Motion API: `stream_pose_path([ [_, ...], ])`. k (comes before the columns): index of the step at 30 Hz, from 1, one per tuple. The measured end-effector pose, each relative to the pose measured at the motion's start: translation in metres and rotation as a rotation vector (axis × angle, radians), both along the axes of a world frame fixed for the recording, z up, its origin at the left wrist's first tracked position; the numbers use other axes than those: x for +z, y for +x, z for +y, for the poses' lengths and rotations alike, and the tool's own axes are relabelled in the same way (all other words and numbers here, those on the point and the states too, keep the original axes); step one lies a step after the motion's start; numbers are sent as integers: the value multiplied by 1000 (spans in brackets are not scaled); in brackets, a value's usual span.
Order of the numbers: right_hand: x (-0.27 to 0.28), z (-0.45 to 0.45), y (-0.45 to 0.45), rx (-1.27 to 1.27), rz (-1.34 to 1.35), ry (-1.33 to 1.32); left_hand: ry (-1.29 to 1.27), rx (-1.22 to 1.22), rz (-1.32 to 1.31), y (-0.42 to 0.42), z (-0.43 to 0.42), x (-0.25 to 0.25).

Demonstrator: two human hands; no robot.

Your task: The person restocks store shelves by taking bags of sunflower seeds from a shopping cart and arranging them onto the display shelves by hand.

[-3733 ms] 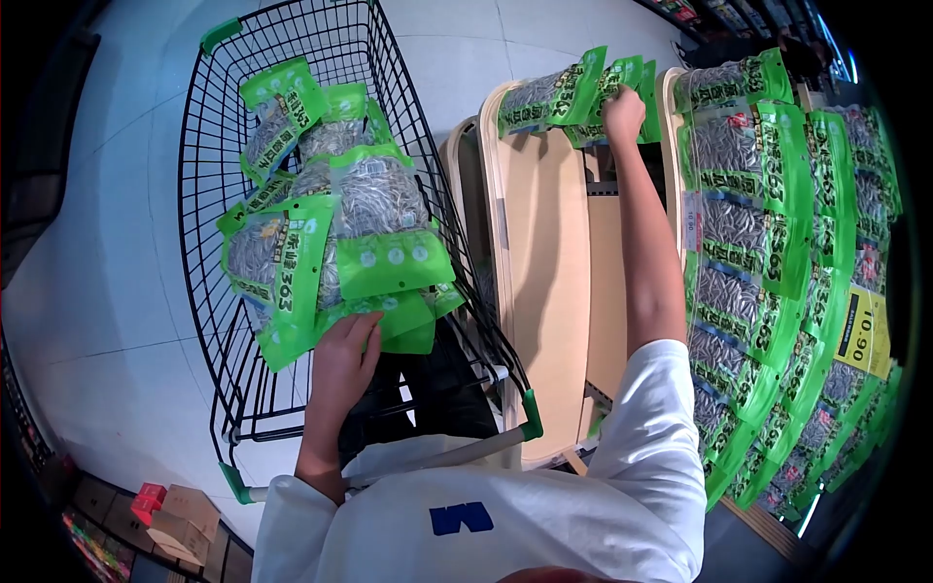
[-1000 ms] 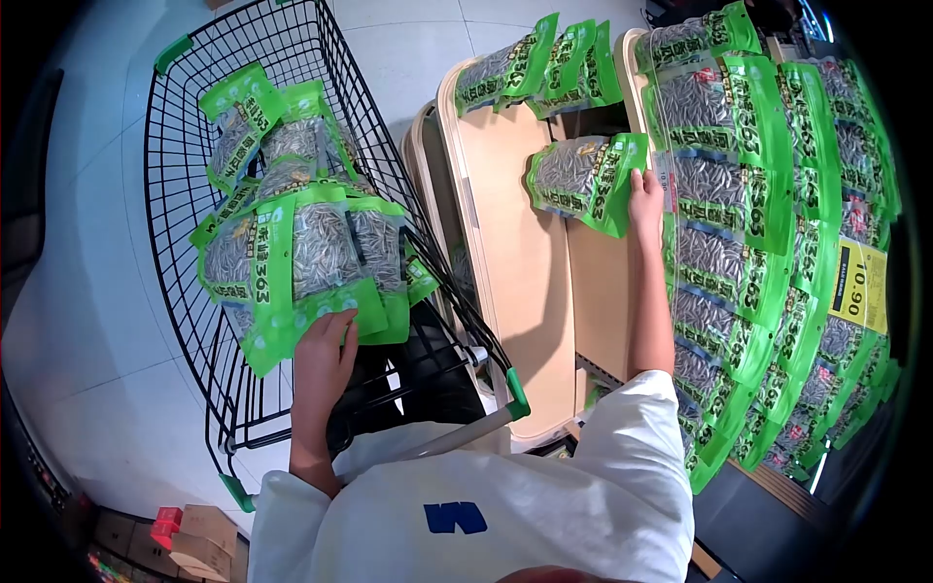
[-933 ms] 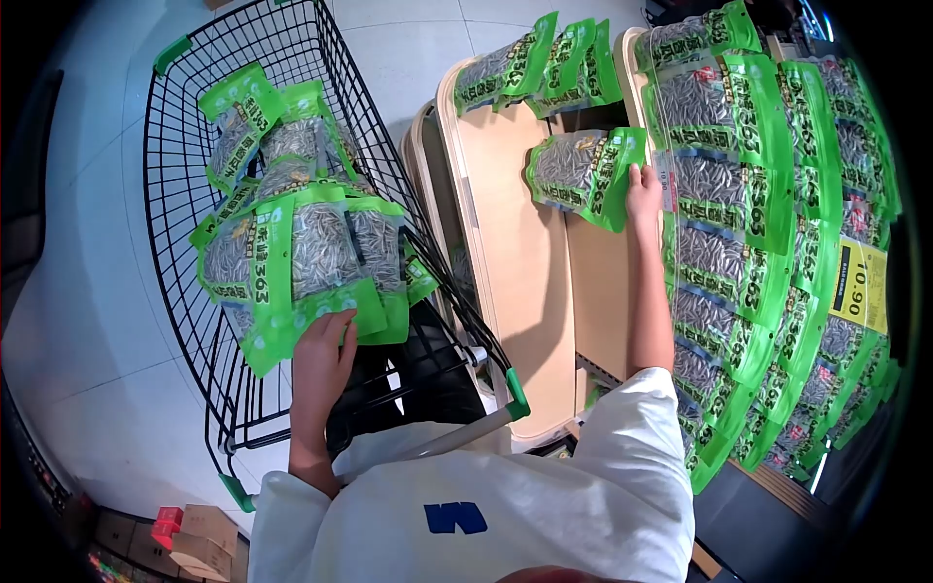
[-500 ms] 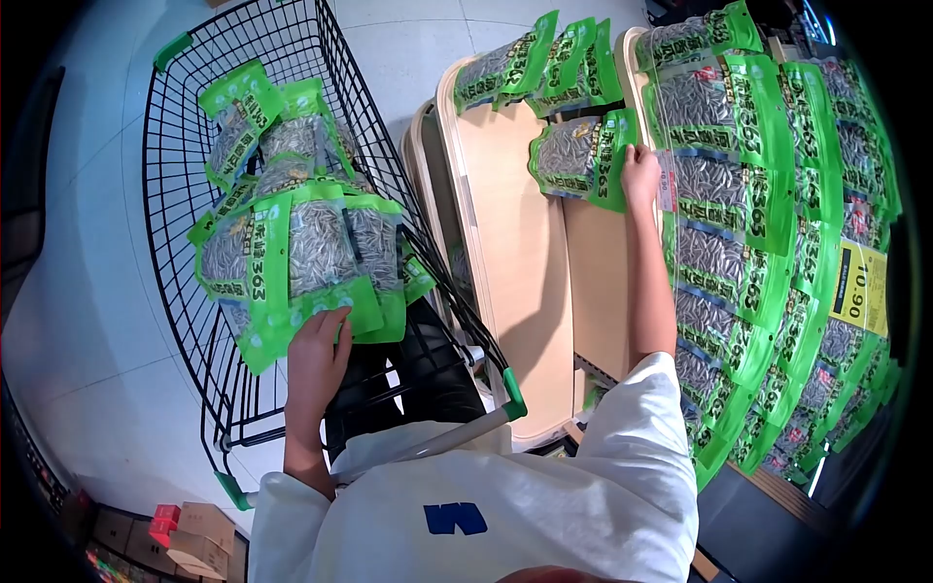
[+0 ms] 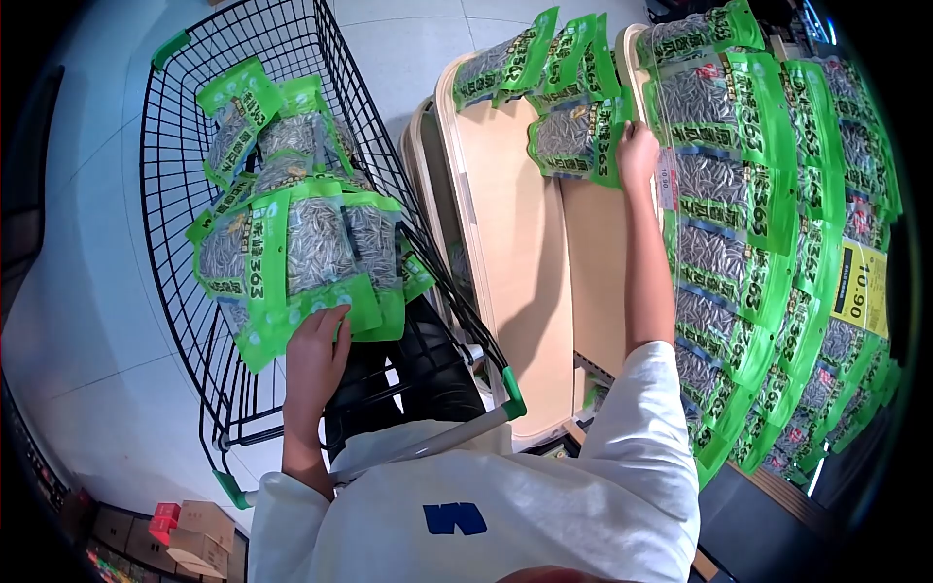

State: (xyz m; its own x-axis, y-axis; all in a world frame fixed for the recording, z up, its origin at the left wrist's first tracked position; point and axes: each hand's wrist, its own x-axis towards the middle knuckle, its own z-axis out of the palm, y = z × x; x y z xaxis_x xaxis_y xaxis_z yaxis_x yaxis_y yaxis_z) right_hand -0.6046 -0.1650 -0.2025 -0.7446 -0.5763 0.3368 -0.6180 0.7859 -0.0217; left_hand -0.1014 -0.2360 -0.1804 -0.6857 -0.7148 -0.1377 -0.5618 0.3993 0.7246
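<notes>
My right hand [image 5: 639,155] is closed on the green top edge of a bag of sunflower seeds [image 5: 566,142]. That bag lies face up on the wooden display shelf, against the row of similar bags [image 5: 562,66] at its far end. Over the shopping cart, my left hand [image 5: 319,352] rests its fingers on the green edge of another seed bag [image 5: 316,243]; the thumb stands apart. Several more seed bags [image 5: 236,121] are piled in the black wire cart [image 5: 180,262]. My right fingertips are partly hidden behind the bag's edge.
On the right, stacked rows of the same bags [image 5: 714,180] fill a sloping display with a yellow price sign [image 5: 861,287]. The cart handle [image 5: 457,434] crosses in front of my body. Cardboard boxes [image 5: 202,536] stand at lower left. Bare wood [image 5: 520,291] shows on the shelf.
My right hand has moved slightly away from me, pushing the seed bag closer to the far row and tilting its green edge up. My left hand has barely moved.
</notes>
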Motion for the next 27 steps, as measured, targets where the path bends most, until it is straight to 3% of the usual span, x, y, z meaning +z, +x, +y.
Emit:
stream_pose_path([
  [16, 28, 27, 48, -46, -15, 197, 18, -1, -16, 1, 0, 3],
  [19, 50, 23, 74, 179, 180, 61, 40, 0, -18, 1, 0, 2],
  [20, 58, 18, 84, 279, 151, -3, 42, 10, -28, 2, 1, -1],
  [22, 84, -6, 136, 337, -310, -200, 28, -10, -6, 2, 3, -5],
  [24, 92, -25, 186, 568, -586, -161, 31, -14, -28, 0, 4, -3],
  [27, 65, -51, 246, 983, -727, -33, 24, -30, -31, 3, 4, -4],
])
